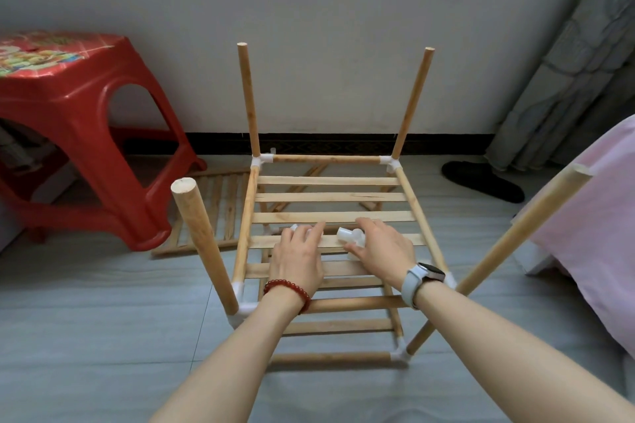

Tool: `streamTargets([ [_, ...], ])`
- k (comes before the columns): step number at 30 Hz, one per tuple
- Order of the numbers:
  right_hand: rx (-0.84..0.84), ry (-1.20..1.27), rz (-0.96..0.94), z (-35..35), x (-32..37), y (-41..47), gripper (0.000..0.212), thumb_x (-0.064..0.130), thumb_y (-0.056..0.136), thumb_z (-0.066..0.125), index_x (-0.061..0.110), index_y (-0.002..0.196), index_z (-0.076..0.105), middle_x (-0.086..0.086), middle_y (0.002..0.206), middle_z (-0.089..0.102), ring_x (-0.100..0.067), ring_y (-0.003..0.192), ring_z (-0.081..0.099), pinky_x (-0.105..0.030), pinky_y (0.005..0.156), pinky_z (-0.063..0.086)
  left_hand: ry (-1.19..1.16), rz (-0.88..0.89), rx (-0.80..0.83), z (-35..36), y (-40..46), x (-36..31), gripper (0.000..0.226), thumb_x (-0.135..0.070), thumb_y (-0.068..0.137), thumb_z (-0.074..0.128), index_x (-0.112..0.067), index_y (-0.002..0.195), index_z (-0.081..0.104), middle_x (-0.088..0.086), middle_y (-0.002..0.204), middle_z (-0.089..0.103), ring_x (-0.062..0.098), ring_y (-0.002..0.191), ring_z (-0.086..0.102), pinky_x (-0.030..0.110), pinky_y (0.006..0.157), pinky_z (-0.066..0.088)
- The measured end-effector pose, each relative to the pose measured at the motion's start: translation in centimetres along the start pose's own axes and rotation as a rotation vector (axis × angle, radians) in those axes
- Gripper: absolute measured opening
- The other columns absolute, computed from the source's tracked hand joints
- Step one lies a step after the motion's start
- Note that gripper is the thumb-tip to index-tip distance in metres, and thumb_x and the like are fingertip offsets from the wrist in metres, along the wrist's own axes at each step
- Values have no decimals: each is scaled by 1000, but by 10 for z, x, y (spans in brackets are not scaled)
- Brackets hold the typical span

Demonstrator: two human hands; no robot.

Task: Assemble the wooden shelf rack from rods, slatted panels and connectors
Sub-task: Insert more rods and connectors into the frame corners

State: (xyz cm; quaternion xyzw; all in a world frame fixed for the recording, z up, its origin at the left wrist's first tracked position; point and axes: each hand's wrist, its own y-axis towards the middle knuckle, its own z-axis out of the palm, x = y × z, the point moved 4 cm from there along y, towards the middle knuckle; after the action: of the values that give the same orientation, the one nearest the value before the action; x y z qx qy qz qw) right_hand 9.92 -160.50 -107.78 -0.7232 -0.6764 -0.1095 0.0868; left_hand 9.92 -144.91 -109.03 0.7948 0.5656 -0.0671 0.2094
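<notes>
We see our right hand (381, 245) with its fingers curled on a white connector (350, 236), on the slatted panel (330, 216). The left hand (300, 256) covers another, grip unclear. The near-right rod (508, 251), leaning outward, lies nearest the right hand.

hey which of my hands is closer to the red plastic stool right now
Left. Your left hand rests on the slatted panel, on the side toward the red plastic stool. Your right hand, holding a white connector, sits farther right.
</notes>
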Motion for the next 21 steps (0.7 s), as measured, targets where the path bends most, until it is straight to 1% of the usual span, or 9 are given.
streamTargets([
  [3, 50, 95, 25, 0, -6, 0, 60, 50, 90, 51, 24, 141, 34, 2, 136, 50, -21, 122, 47, -38, 90, 45, 54, -13, 23, 0, 0, 5, 63, -24, 91, 47, -29, 147, 17, -2, 135, 41, 19, 113, 39, 29, 90, 37],
  [6, 83, 157, 1, -5, -8, -5, 68, 51, 89, 53, 23, 145, 27, 1, 138, 47, -20, 124, 46, -37, 92, 44, -9, -76, 23, -6, -5, 8, 75, -34, 89, 53, -33, 148, 6, 2, 150, 21, 21, 121, 33, 33, 99, 33],
  [9, 1, 346, 31, -27, -10, -21, 57, 48, 90, 53, 20, 138, 39, 2, 132, 51, -19, 123, 47, -33, 92, 41, -131, -85, -55, -23, -22, -1, 80, -32, 84, 61, -31, 148, 13, 7, 151, 16, 22, 123, 31, 35, 103, 31],
  [12, -115, 620, 38, -64, -8, -43, 26, 49, 90, 50, 27, 102, 54, 17, 97, 59, -9, 94, 59, -26, 72, 47, -205, -31, -126, -45, -28, -16, 74, -25, 81, 65, -26, 145, 27, 8, 146, 24, 24, 126, 32, 38, 104, 33],
  [14, -142, 855, 52, -97, -5, -59, 22, 48, 90, 51, 27, 90, 51, 5, 94, 62, -4, 64, 61, -22, 50, 48, -229, 10, -132, -65, -24, -38, 68, -24, 82, 63, -24, 142, 31, 7, 145, 26, 24, 129, 30, 39, 105, 32],
  [15, -155, 918, 54, -113, -5, -66, 21, 47, 90, 52, 26, 88, 50, -1, 96, 62, -4, 57, 60, -18, 45, 46, -250, 24, -135, -74, -20, -50, 66, -24, 83, 63, -23, 142, 32, 7, 144, 26, 23, 130, 29, 39, 106, 32],
  [17, -192, 941, 33, -144, -6, -78, 21, 44, 88, 56, 24, 86, 51, -2, 90, 62, -2, 57, 59, -13, 45, 44, -301, 51, -147, -91, -11, -76, 63, -24, 84, 63, -23, 140, 35, 4, 144, 27, 19, 131, 28, 35, 108, 31],
  [19, -219, 980, 1, -176, -8, -91, 21, 43, 83, 62, 23, 83, 57, 5, 77, 61, 4, 57, 59, -11, 47, 44, -360, 113, -133, -105, -4, -107, 58, -23, 85, 62, -21, 138, 37, 0, 140, 33, 15, 128, 32, 26, 106, 29],
  [21, -207, 1057, -34, -205, -15, -100, 15, 37, 81, 66, 22, 82, 63, 11, 68, 62, 4, 56, 58, -11, 48, 44, -452, 176, -50, -111, 2, -140, 48, -22, 88, 60, -20, 133, 43, -2, 132, 43, 12, 123, 40, 19, 101, 31],
])
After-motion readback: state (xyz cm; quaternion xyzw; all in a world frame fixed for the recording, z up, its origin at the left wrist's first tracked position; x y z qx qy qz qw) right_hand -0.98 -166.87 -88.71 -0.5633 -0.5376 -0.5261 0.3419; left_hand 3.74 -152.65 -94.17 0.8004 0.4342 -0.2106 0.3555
